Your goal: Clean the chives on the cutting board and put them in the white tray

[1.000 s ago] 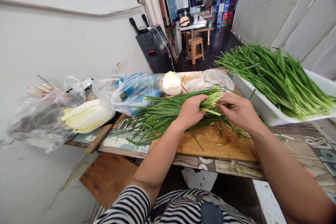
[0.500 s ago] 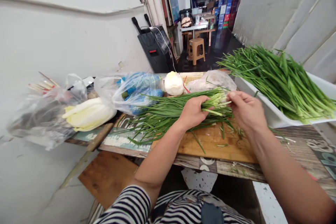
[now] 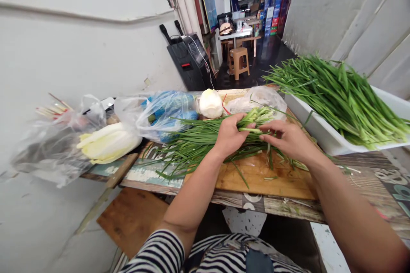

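A bunch of long green chives [image 3: 198,136] is gripped in my left hand [image 3: 231,135], its pale stem ends pointing right. My right hand [image 3: 285,140] is at those stem ends, thumb and fingers slightly apart; whether a thin stalk lies between them is too small to tell. Beneath both hands is a wooden board [image 3: 265,181] with loose bits of green on it. To the right, a white tub [image 3: 323,138] holds a large heap of chives [image 3: 339,98].
Behind the bunch are a round white vegetable [image 3: 210,103] and a clear plastic bag [image 3: 256,98]. Leftward lie a blue-filled bag [image 3: 169,111], a pale cabbage [image 3: 110,143] and a knife [image 3: 109,187] jutting past the table edge.
My right hand has moved left and slightly down along the stem ends, and its fingers have parted a little. My left hand still holds the bunch.
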The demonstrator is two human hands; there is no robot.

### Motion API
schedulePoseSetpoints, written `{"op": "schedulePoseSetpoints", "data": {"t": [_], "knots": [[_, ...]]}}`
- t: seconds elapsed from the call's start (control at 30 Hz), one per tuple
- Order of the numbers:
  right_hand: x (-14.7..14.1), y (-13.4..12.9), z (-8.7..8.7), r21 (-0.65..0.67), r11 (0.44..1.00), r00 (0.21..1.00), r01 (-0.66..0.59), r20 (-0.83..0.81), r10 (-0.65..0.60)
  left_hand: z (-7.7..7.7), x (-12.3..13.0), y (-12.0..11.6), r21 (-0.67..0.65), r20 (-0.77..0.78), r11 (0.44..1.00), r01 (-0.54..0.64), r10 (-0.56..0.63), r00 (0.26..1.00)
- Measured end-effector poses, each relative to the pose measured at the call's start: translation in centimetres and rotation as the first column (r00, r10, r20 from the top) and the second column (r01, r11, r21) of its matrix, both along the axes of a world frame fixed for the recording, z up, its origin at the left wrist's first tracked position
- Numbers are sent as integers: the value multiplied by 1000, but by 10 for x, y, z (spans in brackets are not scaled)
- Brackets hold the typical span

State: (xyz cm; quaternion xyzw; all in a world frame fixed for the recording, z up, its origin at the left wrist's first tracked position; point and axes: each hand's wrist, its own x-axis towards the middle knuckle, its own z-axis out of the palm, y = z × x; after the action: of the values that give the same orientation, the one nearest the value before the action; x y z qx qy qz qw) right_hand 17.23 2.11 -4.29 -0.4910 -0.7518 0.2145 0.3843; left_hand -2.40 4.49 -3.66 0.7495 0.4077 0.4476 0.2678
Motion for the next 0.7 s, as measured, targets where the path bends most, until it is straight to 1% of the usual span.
{"op": "schedulePoseSetpoints", "data": {"t": [0.07,0.1,0.17,0.27,0.37,0.47,0.53,0.6,0.67,0.7], "knots": [[1,0,-1,-54,997,998,-57,36,59,1,-2,1,-8,15,1000,-9,10,1000],[2,0,0,-88,993,996,-77,35,81,2,-3,1,-11,11,1000,4,-4,1000],[5,-1,3,-143,981,992,-127,3,129,1,-4,2,-22,-21,998,62,-62,998],[7,-3,7,-156,974,985,-163,-77,152,1,-4,2,-17,-106,989,147,-148,983],[6,-5,7,-135,982,983,-131,-143,112,3,-4,1,4,-160,976,217,-213,964],[5,-6,9,-119,987,983,-104,-160,85,6,-6,-1,-24,-153,968,248,-249,956],[5,-8,12,-92,992,983,-85,-173,69,8,-7,-2,-53,-145,972,229,-234,961],[8,-8,15,-37,999,973,-10,-231,2,8,-8,-1,-54,-128,980,190,-196,972],[12,-6,14,20,996,957,83,-279,-74,8,-9,0,-9,-85,991,135,-135,987],[14,-3,11,48,994,962,100,-261,-84,8,-10,1,16,-59,994,108,-107,992]]}}
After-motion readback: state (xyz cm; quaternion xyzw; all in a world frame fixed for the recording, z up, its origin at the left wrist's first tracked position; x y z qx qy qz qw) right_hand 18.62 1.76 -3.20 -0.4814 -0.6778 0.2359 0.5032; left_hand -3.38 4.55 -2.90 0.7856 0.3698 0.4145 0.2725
